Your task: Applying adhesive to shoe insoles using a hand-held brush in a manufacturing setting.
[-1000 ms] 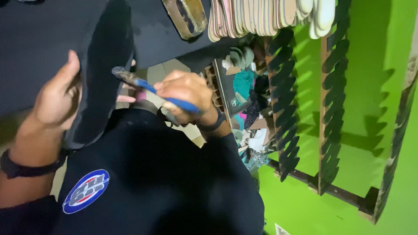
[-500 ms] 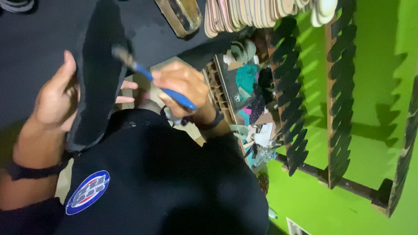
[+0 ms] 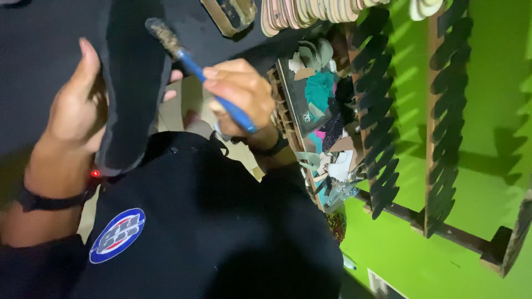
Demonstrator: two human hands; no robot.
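The left hand (image 3: 75, 105) holds a black shoe sole (image 3: 133, 83) upright in a firm grip, thumb on its edge. The right hand (image 3: 241, 94) has its grip closed around a blue-handled brush (image 3: 194, 66), whose dirty bristle end lies against the sole. Just beside them, a box of coloured scraps (image 3: 321, 111) stands before the green wall (image 3: 487, 111).

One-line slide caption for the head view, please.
Left hand steadies a black sole; right hand holds a blue-handled brush against it.
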